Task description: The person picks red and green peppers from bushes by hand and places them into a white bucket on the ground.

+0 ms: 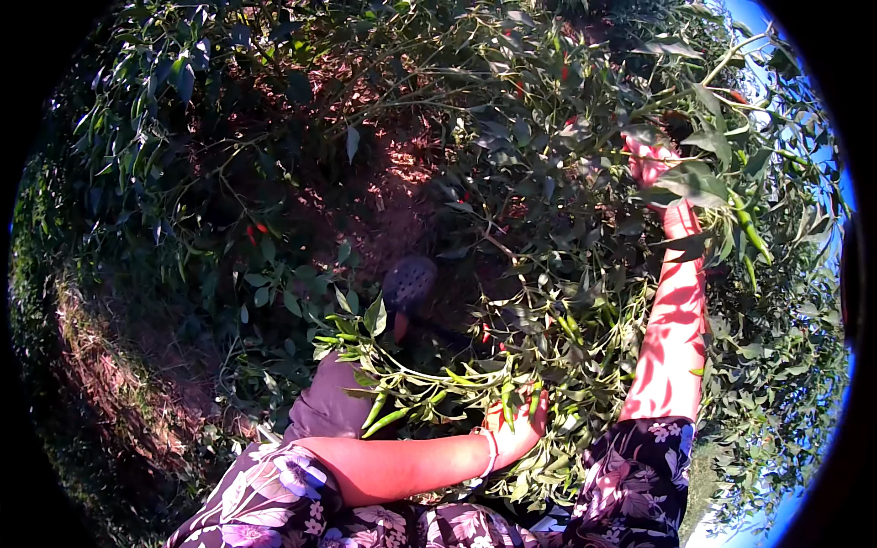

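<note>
My left hand (522, 433), with a pale bracelet (490, 453) at the wrist, is curled around a leafy chili branch (425, 375) low in front of my body. Green chili peppers (385, 422) hang from this branch, and some of them cover part of the fingers. My right hand (649, 162) reaches far forward into the chili plant at the upper right. Its fingers look bent, but leaves and glare hide what lies between them. Near the right forearm hangs a larger green chili pepper (750, 226).
Dense chili foliage (137, 171) surrounds me, dotted with red chili peppers (257, 231). Below, a dark perforated shoe (410, 282) stands on shaded reddish soil (390, 212). Dry grass (116, 356) borders the left side. A thick stem (726, 61) arches above the right hand.
</note>
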Available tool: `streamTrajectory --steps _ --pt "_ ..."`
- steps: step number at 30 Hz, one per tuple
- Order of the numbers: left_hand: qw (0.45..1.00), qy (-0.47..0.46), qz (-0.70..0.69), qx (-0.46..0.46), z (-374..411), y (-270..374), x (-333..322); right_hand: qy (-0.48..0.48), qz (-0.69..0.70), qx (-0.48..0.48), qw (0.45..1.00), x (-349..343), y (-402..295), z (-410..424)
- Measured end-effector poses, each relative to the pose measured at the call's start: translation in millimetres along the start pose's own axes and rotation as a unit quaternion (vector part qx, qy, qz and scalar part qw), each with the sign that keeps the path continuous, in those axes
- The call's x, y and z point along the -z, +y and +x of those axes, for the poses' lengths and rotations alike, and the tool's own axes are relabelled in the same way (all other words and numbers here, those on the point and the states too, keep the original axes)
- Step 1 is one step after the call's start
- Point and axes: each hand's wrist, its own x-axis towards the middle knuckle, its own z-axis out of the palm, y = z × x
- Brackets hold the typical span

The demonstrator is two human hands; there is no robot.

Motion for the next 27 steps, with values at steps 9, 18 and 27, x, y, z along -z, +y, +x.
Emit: streamTrajectory --steps 9,18,27 --pt "0.995 0.034 0.089 -0.026 -8.2 15.2 23.2 0.182 0.516 -0.4 0.735 -43.7 -106.1 1.1" --pt "0.998 -0.019 0.065 -0.001 -10.9 10.3 15.4 0.099 0.804 -0.247 0.532 -35.4 -149.1 -28.0" --pt "0.995 -0.048 0.081 0.014 -5.9 9.5 12.9 -0.028 0.594 -0.451 0.666 -158.0 -193.1 38.2"
